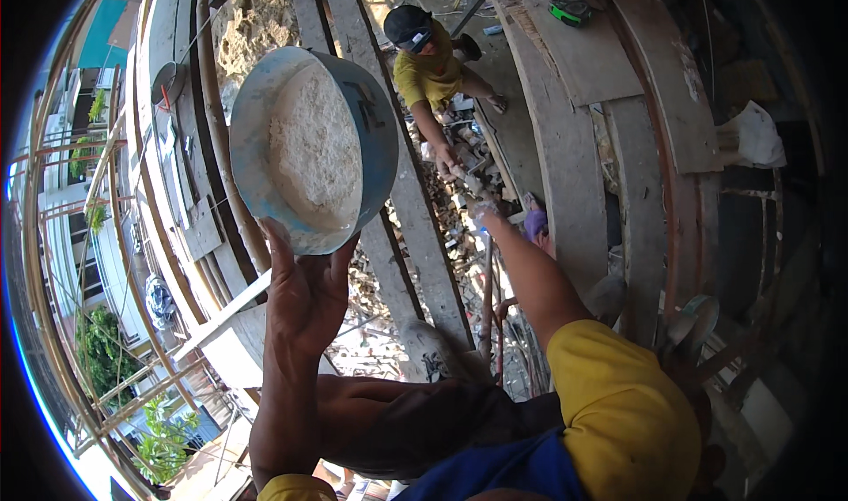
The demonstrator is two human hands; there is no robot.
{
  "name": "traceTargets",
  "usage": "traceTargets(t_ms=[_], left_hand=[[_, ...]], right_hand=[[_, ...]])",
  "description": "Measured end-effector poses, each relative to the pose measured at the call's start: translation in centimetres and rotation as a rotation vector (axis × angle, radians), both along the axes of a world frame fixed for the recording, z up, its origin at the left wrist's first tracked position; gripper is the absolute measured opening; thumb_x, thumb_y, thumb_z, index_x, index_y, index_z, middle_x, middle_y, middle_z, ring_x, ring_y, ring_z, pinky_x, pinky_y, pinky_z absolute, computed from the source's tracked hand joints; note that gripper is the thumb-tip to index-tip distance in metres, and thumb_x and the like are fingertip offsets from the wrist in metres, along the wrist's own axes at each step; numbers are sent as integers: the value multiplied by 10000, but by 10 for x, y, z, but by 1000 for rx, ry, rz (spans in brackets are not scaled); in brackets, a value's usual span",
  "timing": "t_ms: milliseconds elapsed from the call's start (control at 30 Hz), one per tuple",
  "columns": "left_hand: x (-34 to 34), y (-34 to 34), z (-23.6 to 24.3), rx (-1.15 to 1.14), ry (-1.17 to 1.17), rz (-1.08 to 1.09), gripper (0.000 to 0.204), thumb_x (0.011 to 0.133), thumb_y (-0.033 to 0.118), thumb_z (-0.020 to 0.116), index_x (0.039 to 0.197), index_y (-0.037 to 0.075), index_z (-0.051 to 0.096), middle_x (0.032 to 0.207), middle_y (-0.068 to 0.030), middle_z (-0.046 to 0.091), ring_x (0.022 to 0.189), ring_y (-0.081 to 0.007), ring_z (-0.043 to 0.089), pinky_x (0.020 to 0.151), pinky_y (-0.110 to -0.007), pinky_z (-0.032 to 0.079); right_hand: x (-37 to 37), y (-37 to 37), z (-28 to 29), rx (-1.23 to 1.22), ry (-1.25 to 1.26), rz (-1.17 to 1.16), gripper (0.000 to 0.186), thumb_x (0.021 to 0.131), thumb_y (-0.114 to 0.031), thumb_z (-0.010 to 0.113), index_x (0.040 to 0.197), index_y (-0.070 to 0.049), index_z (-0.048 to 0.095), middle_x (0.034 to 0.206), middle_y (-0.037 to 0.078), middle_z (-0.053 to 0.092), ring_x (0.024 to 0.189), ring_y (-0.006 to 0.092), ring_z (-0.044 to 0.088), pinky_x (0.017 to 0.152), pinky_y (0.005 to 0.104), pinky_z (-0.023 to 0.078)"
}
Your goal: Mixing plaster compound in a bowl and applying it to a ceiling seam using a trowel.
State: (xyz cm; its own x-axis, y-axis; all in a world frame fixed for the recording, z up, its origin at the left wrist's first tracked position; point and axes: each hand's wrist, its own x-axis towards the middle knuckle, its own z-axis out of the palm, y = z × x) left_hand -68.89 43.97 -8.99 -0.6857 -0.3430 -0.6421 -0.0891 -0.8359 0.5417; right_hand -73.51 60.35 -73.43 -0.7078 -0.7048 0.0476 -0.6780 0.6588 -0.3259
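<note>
My left hand point(309, 280) grips the lower rim of a round blue bucket point(378, 139). The bucket is tipped so that its mouth faces left and toward me, and pale, crumbly powder point(314, 139) shows inside. Stretched out and down between the planks, my right hand point(484, 214) is closed round something small and greyish-white that I cannot make out. A co-worker below, in a yellow shirt point(433, 73) and dark cap, reaches up, and that person's hand point(448, 159) is close to mine at the same small thing.
Weathered planks point(565, 165) form a raised platform with gaps; rubble point(380, 302) lies below. A green tape measure point(571, 12) rests on a board at the upper right. A pan point(168, 84) is at the left, near bamboo scaffolding point(115, 179). A white sack point(760, 135) sits far right.
</note>
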Motion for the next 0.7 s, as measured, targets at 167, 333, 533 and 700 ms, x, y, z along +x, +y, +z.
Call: traceTargets(t_ms=[167,333,533,700], left_hand=[[4,-7,2,45,4,30,725,879,474,543,1405,46,290,1337,-172,445,1203,-257,497,994,-299,485],[-3,-1,-4,66,15,25,712,881,448,555,1400,33,300,1349,-187,434,1226,-272,474,1034,-319,454],[2,-7,0,-79,16,34,711,890,453,537,1413,45,280,1380,-178,400,1269,-272,430,1042,-323,447],[0,-8,0,-212,24,-15,698,908,468,497,1415,53,258,1400,-141,380,1284,-230,420,1055,-325,429]], right_hand=[[-28,-7,56,82,-71,-167,200,852,-225,589,819,-38,652,764,154,658,773,336,625,699,407,479],[-78,31,110,-167,-100,-523,204,850,-210,586,758,-37,642,750,172,644,764,353,615,655,404,475],[-91,-1,237,-575,-123,-614,192,851,-191,626,770,-16,630,673,167,584,666,366,588,592,428,453],[-106,3,315,-835,-190,-580,237,906,-202,586,923,32,619,894,194,637,863,343,620,772,391,492]])
